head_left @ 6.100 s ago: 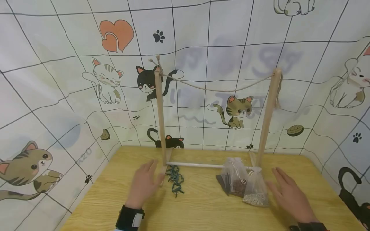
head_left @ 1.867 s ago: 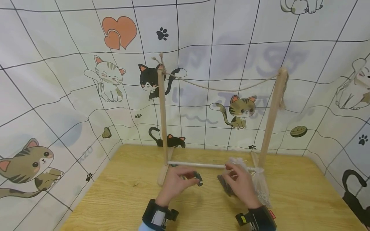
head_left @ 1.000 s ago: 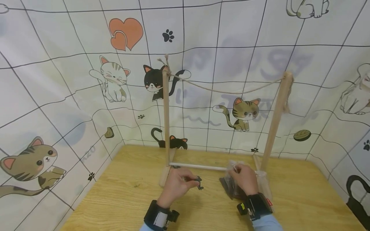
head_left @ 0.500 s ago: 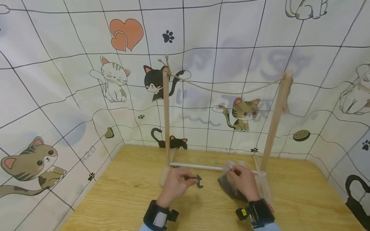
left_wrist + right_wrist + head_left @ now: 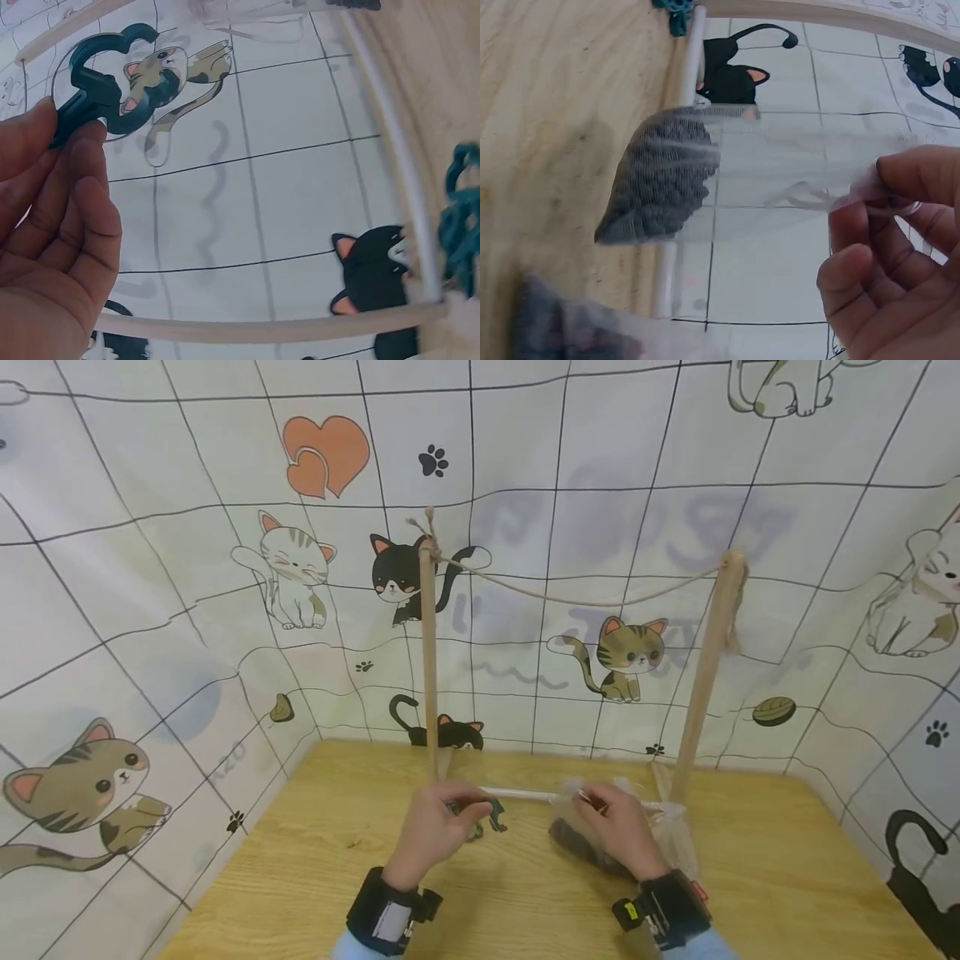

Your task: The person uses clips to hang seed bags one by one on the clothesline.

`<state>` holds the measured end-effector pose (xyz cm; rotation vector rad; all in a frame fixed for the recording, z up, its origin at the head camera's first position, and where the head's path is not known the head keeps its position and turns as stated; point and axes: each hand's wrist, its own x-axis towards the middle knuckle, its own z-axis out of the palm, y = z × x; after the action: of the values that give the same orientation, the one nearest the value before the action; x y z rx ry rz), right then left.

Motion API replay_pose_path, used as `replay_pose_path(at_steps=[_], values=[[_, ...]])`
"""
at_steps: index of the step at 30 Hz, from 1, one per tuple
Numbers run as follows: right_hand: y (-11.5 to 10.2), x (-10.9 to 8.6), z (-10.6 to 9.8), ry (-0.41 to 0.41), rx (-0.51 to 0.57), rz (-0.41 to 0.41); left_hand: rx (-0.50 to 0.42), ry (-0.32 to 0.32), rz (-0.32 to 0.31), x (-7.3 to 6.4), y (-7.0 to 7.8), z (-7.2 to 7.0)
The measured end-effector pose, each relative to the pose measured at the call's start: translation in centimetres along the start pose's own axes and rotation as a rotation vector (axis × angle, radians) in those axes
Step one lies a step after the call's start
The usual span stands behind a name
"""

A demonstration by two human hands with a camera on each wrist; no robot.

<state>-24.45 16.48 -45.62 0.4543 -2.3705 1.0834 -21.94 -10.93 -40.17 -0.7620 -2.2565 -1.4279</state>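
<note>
My left hand (image 5: 435, 827) pinches a dark teal plastic clip (image 5: 97, 94) by its narrow end, between thumb and fingertips. The clip's two curved arms point away from the hand. In my right hand (image 5: 618, 827), thumb and fingers pinch the gathered neck of a sheer drawstring bag (image 5: 660, 176). Dark granules fill the bag's bottom, and it hangs over the table with its pale cord beside the fingers. More teal clips (image 5: 461, 217) lie together near the left post, partly hidden behind my left hand in the head view.
Two wooden posts (image 5: 429, 668) stand on the table (image 5: 330, 860), a slack string (image 5: 592, 603) between their tops and a white rod (image 5: 517, 793) low down. Other sheer bags (image 5: 577, 322) lie near the right post. A cat-patterned cloth (image 5: 517, 693) hangs behind.
Six seconds ago both hands were spread and held nothing. Since then the left has picked up a clip and the right the bag of dark granules, which has just shifted left and up.
</note>
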Motion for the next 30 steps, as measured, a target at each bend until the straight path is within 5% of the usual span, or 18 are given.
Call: replay_pose_path(at_steps=[3,8,12,16,23,30], values=[[-0.4,0.9,-0.5,-0.043,0.052,-0.025,0.053,-0.004,0.034,1.4,1.1,-1.4],[-1.5,3.2,-1.3,-0.123,0.179,-0.049,0.166,0.000,0.245,5.2,3.5,-3.7],[-3.3,5.6,-2.0,-0.153,0.300,-0.042,0.248,-0.004,0.342,8.7,6.1,-5.7],[-5.6,8.4,-2.7,-0.127,0.327,-0.049,0.292,0.011,0.335,12.3,9.1,-7.9],[-9.8,12.4,-4.2,-0.104,0.370,-0.078,0.399,0.036,0.233,18.0,14.2,-11.1],[-12.0,15.7,-3.9,-0.084,0.486,-0.073,0.588,-0.004,0.189,22.4,17.1,-12.7]])
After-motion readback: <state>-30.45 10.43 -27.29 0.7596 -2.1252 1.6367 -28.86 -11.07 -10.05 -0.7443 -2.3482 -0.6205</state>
